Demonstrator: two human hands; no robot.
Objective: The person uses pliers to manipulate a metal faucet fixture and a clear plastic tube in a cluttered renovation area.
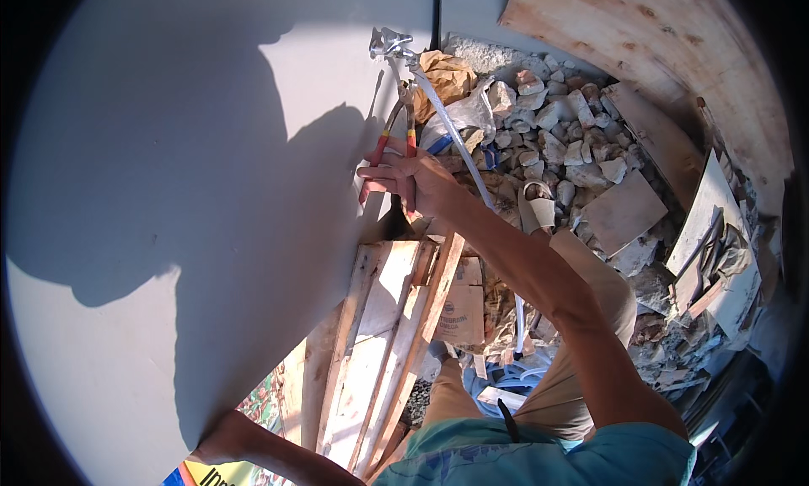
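My right hand [417, 178] is closed around the red-and-yellow handles of a pair of pliers [409, 139], which stand somewhat apart. The jaws point up toward a silver metal fitting [393, 45] at the top of a large smooth grey surface [109, 208]. Whether the jaws grip anything is too small to make out. From beside the fitting, a pale hose [447, 120] slopes down behind my right forearm. At the lower left, my left hand [221, 435] is in shadow against the lower edge of the grey surface, its fingers hidden.
Wooden planks [383, 317] stand below the pliers, beside a cardboard box [462, 313]. Broken stones [560, 128] and crumpled brown paper [447, 75] lie to the right. A large plywood sheet [657, 40] leans at the upper right. Blue tubing [527, 376] lies near my legs.
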